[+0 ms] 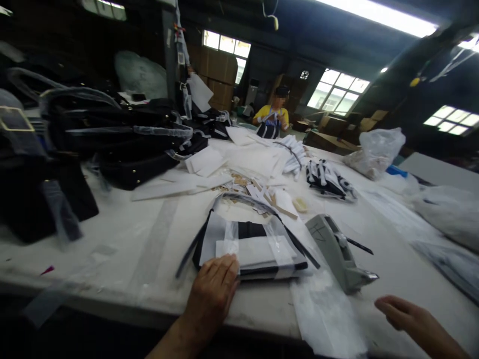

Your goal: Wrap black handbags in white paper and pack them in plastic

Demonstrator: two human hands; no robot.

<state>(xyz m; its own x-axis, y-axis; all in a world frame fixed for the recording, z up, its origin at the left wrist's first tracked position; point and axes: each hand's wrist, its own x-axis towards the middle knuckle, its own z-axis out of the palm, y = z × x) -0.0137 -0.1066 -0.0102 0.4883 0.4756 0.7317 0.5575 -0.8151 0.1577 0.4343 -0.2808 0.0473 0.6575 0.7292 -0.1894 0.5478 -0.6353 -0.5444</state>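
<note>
A black handbag [250,230] lies flat near the table's front edge, its wrapped handle [247,198] arching away from me. Grey-white sheets cover parts of it, and a white padding piece [258,252] rests on its front under clear tape strips. My left hand [217,284] presses on the bag's lower left front with its fingers laid flat, over the end of one tape strip. To the right stands a grey tape dispenser [333,252], its tip towards my right hand [409,316]. That hand is apart from the dispenser, fingers stretched out, with nothing visible in them.
Black bags with wrapped handles [142,144] crowd the left. White sheets [247,157] and cardboard scraps [262,192] lie behind the bag. A striped bundle [327,179] and plastic bags [377,152] are at right. A person in yellow [282,115] works across the table.
</note>
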